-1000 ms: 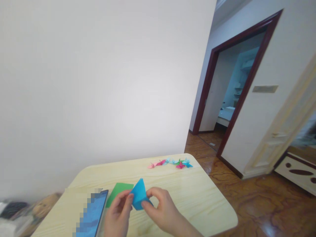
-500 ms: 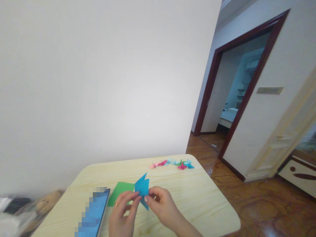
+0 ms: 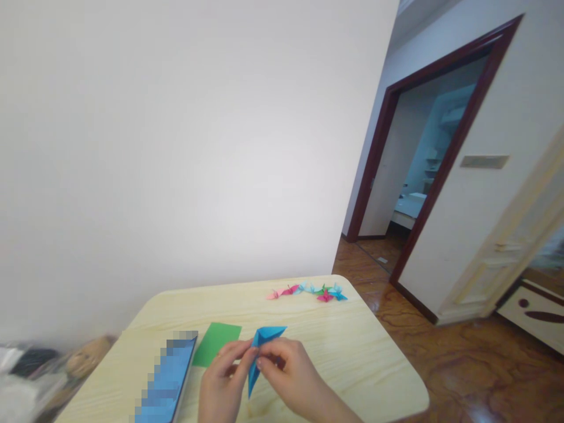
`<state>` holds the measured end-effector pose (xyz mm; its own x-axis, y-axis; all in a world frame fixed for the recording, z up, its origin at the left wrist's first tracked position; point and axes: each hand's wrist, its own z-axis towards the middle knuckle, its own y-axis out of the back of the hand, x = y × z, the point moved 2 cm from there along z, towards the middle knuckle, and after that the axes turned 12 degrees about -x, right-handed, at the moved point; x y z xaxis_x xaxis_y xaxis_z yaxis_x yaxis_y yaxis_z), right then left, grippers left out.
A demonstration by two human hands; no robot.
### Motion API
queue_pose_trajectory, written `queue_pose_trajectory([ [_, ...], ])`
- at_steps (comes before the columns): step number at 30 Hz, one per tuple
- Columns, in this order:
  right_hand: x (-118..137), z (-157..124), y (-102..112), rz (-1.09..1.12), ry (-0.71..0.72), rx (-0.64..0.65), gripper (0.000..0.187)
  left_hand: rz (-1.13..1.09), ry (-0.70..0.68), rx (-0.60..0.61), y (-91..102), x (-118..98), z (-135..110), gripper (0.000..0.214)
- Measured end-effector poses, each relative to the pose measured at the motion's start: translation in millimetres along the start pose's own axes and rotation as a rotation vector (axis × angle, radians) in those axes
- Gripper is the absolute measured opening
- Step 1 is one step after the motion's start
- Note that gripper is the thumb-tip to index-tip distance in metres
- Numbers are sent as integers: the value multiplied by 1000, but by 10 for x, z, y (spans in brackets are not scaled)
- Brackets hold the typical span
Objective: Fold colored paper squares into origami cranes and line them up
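A folded blue origami paper [image 3: 268,334] is held above the table between both hands, its pointed flaps spread apart, one to the upper right and one downward. My left hand [image 3: 225,376] pinches its left side with thumb and fingers. On the other side, my right hand [image 3: 288,370] grips the paper near its centre, fingertips almost meeting those of the left. Partly behind my left hand, a green sheet of paper [image 3: 215,343] lies flat on the table. The fingertips cover the middle of the blue paper.
A pale wood table [image 3: 352,364] stands against a white wall. Several small folded paper cranes [image 3: 325,295] in pink, red, green and blue line its far right edge. A screen device [image 3: 170,376], partly pixelated, lies on the left. A doorway [image 3: 409,147] opens at the right.
The blue paper has turned and its flaps have spread open, one now pointing right and another down. Both hands have shifted slightly and drawn closer together around it.
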<state>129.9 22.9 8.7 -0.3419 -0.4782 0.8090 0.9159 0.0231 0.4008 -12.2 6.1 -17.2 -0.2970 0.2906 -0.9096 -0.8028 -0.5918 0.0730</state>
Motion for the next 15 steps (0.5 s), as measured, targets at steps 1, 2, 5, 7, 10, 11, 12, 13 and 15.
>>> queue_pose_trajectory([
  [1,32,-3,41,-36,28,4,13,5,4,13,3,-4,1,26],
  [2,71,1,91,-71,66,-5,14,12,8,32,5,-11,-1,26],
  [5,189,50,266,-171,165,-104,14,47,-7,97,5,-51,-18,25],
  [7,244,106,353,-201,204,-171,14,81,-37,136,-2,-88,-35,24],
  [10,263,182,378,-194,224,-151,33,117,-91,171,-12,-135,-57,24],
  [11,254,200,363,-171,219,-120,36,121,-108,175,-13,-146,-62,24],
  [12,240,213,342,-142,208,-90,35,122,-126,181,-14,-155,-67,24],
  [13,223,221,319,-112,192,-68,31,122,-144,190,-15,-161,-70,24],
  [15,183,226,276,-67,147,-50,18,129,-178,215,-14,-165,-78,23],
])
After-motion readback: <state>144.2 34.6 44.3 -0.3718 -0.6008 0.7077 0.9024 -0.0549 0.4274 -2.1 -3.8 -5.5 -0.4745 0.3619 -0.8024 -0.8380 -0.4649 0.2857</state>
